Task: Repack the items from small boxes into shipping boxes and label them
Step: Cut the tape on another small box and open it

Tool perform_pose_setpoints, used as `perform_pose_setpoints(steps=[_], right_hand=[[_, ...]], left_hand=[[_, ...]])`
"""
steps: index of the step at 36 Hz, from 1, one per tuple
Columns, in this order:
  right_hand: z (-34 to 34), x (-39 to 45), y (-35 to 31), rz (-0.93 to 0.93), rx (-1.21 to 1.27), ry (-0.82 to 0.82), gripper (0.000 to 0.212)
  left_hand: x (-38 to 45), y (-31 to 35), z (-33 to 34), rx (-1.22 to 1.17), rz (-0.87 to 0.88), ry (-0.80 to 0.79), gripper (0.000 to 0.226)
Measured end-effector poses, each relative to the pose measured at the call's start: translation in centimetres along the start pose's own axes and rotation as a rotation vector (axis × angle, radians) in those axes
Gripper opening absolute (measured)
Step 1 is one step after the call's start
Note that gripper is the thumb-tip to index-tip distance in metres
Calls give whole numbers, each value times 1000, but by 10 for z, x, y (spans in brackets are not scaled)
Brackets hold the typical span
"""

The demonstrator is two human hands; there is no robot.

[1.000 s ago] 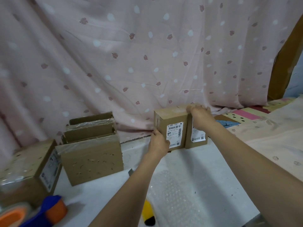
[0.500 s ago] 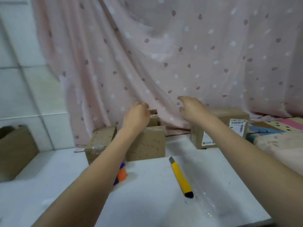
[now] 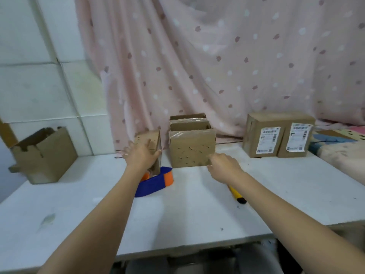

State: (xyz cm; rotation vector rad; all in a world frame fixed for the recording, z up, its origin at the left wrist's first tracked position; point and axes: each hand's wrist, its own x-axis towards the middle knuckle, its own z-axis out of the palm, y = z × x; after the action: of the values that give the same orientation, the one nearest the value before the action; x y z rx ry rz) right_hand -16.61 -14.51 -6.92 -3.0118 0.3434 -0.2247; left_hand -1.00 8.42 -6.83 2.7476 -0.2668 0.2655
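My left hand (image 3: 141, 156) spans the front of a small brown perforated box (image 3: 148, 138), thumb on its right edge and fingers at its left. Right beside it stands a larger cardboard box (image 3: 192, 149) with perforated front and taped flaps, with more flaps behind. My right hand (image 3: 224, 165) reaches to that box's lower right corner, fingertips touching or nearly touching it and holding nothing. Two sealed shipping boxes with white labels (image 3: 262, 133) (image 3: 296, 139) stand side by side at the back right.
A blue and orange tape dispenser (image 3: 156, 180) lies just below my left hand. A yellow utility knife (image 3: 238, 195) sits partly under my right forearm. An open empty carton (image 3: 43, 153) stands at far left. Pink curtain behind; white table edge (image 3: 177, 252) near me.
The view swung left from the labelled boxes. Both hands left those boxes and came down onto the small box and the larger box in the middle.
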Motion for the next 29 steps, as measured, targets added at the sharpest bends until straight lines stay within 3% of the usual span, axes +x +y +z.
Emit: perform_pose_setpoints(steps=[5, 10, 19, 29], right_hand=[[25, -12, 12, 80, -39, -45, 26], [36, -19, 10, 135, -104, -62, 19], [33, -16, 1, 290, -248, -126, 35], [25, -8, -5, 280, -196, -160, 29]], left_hand=[[-2, -2, 11, -88, -32, 20, 63], [-1, -3, 20, -156, -54, 70, 65], [-2, -5, 16, -220, -6, 118, 56], [-2, -19, 0, -292, 72, 186, 64]])
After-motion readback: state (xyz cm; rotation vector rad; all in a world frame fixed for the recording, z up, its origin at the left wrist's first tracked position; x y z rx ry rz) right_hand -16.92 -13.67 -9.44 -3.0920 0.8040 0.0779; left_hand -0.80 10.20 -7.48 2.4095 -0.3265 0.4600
